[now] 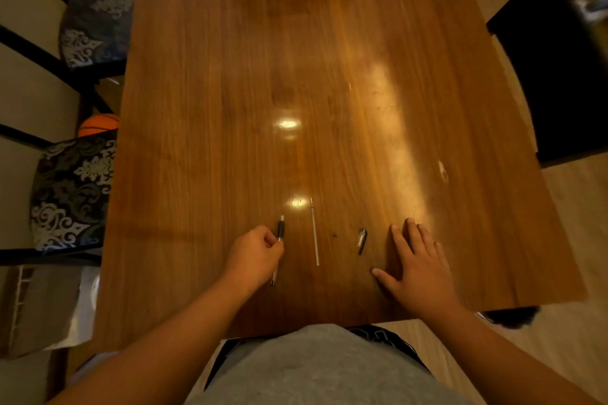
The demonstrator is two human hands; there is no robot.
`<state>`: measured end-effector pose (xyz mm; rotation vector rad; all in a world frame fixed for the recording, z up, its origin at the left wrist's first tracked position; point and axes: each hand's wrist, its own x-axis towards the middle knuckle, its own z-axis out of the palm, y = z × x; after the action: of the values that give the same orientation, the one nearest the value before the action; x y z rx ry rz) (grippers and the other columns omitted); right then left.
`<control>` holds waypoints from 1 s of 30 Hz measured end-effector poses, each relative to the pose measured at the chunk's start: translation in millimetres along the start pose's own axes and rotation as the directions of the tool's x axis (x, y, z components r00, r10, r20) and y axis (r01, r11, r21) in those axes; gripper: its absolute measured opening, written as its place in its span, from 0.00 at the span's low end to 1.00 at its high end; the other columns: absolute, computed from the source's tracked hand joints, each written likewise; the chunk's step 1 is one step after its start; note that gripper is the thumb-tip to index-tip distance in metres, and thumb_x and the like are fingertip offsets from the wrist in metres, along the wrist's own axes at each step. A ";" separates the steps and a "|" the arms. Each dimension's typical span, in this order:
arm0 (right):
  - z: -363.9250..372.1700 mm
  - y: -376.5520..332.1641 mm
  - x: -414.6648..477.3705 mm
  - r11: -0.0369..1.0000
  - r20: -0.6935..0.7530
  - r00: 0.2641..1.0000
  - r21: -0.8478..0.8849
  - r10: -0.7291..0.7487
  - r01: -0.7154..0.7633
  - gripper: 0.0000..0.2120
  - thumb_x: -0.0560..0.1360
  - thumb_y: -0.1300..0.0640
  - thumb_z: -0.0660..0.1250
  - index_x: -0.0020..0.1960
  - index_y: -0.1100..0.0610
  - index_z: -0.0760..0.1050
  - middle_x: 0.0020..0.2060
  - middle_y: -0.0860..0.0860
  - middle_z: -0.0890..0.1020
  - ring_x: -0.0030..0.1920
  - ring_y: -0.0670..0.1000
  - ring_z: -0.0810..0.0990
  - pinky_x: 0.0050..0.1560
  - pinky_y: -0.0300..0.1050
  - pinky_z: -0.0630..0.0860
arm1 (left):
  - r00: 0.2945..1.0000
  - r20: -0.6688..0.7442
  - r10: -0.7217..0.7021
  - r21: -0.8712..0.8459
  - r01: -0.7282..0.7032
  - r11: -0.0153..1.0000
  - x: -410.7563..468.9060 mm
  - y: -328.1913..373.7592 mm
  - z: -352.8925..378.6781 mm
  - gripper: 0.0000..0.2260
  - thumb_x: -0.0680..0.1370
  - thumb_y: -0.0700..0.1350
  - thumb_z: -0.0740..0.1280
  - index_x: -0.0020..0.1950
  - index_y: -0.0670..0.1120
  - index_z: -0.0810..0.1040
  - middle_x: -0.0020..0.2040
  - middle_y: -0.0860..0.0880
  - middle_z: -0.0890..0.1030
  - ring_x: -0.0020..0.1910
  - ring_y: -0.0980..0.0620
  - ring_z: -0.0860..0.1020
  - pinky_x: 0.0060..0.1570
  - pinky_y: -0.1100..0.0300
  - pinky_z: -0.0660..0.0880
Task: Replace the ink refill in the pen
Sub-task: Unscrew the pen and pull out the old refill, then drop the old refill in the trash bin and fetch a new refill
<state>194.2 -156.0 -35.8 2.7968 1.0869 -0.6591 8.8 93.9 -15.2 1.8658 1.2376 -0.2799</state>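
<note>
Two hands down on the brown wooden table (pixel 230 82). Left hand (pixel 255 255) pinched round the slim black-gripped pen barrel (pixel 280 231); right hand (pixel 416 261) spread flat, holding nothing. Thin white ink refill (pixel 315 233) lay loose between them, nearer the left. Small dark clip piece (pixel 362 241) just beside the right fingertips. Best kept steady, barrel lifted level, refill fed tip-first.

Refill (pixel 315 233) lies on table (pixel 230 76), right of pen (pixel 279 240).
</note>
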 end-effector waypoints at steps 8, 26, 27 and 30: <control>8.9 2.2 0.8 1.000 -0.024 1.000 0.023 0.017 -0.016 0.45 0.68 0.24 0.48 0.78 0.45 0.45 0.79 0.52 0.46 0.78 0.53 0.41 0.76 0.59 0.50 | 0.996 -0.083 0.016 0.087 -0.009 0.996 19.1 13.7 9.6 0.09 0.76 0.52 0.66 0.38 0.51 0.74 0.31 0.49 0.80 0.30 0.50 0.79 0.31 0.51 0.79; -10.3 -4.2 -3.7 0.998 0.034 0.999 0.059 0.008 -0.010 0.44 0.70 0.27 0.55 0.78 0.45 0.46 0.79 0.51 0.45 0.78 0.54 0.44 0.77 0.57 0.50 | 0.993 0.028 0.111 0.032 -0.112 0.993 1.4 -0.6 -0.1 0.10 0.77 0.56 0.65 0.40 0.53 0.76 0.34 0.48 0.81 0.31 0.50 0.79 0.29 0.56 0.74; -14.7 -5.7 -6.6 0.997 0.036 0.999 0.077 0.015 -0.018 0.42 0.71 0.29 0.57 0.78 0.46 0.49 0.79 0.52 0.48 0.78 0.55 0.47 0.76 0.57 0.53 | 0.990 0.082 0.118 0.020 -0.120 0.993 -6.4 -3.4 -1.0 0.09 0.77 0.56 0.65 0.40 0.53 0.76 0.35 0.48 0.81 0.32 0.50 0.80 0.30 0.55 0.75; -25.0 -11.7 -27.3 0.968 -0.004 0.997 0.241 0.078 -0.075 0.31 0.74 0.38 0.62 0.72 0.51 0.65 0.70 0.54 0.69 0.69 0.55 0.67 0.68 0.53 0.69 | 0.942 0.318 0.107 0.019 -0.120 0.993 -37.5 -15.7 2.5 0.08 0.77 0.54 0.65 0.42 0.53 0.78 0.39 0.47 0.83 0.37 0.50 0.82 0.38 0.53 0.80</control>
<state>177.7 -159.1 -0.9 3.0319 0.9536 -0.8167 -21.9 70.0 -2.8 1.8306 0.9084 -0.5208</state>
